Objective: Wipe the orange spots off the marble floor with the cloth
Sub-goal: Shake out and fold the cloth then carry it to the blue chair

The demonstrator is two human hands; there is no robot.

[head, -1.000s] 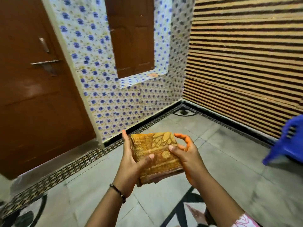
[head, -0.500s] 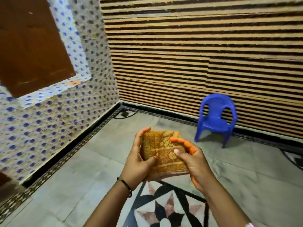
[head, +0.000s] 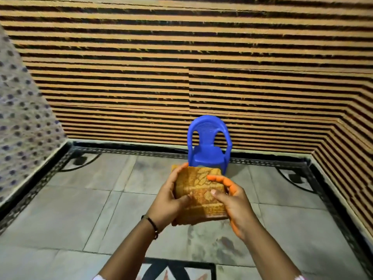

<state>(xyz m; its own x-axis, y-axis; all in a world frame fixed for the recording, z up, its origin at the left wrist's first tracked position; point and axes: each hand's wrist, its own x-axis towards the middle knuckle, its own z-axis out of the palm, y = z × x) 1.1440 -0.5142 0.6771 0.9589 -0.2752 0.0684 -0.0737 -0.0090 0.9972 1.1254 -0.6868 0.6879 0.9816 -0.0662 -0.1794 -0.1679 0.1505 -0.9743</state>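
Two hands hold a folded golden cloth (head: 199,194) at centre, above the marble floor (head: 80,209): left hand (head: 168,201) and right hand (head: 232,205) each curl fingers around an edge. Since a second ago the view has swung rightward, bringing a blue chair (head: 207,147) to twelve o'clock. No wiping yet; orange spots are not discernible.

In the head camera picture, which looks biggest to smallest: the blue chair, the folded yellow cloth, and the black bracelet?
As they look in this view:
1. Folded yellow cloth and blue chair: much alike. The cloth is far nearer the camera, so I won't rank them.
2. Black bracelet on the left wrist: clearly smallest.
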